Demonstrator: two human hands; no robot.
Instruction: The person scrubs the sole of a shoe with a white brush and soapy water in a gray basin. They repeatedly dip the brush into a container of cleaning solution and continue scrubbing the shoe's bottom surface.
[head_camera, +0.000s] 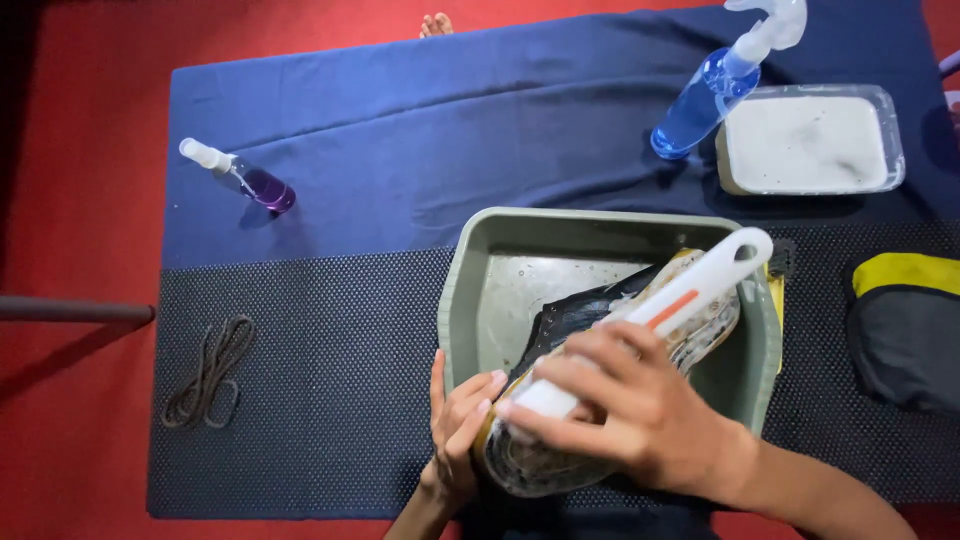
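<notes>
Right hand: our right hand (625, 410) is closed around the white handle of a scrubbing brush (655, 320), pressing it onto the upturned sole.
Left hand: our left hand (458, 420) steadies the shoe (600, 330), fingers curled on its near end, not fully closed.
Shoe: it lies sole-up in the grey basin (470, 290), its near end over the front rim.
Progress: we judge the scrubbing midway; the sole looks wet and sudsy, not rinsed.
Left to do: a second shoe (905, 330) sits apart at the right, and the laces (210, 372) lie on the mat, both apparently dry.
Supplies: a blue spray bottle (710, 95) and a soapy tray (812, 140) stand behind the basin.
</notes>
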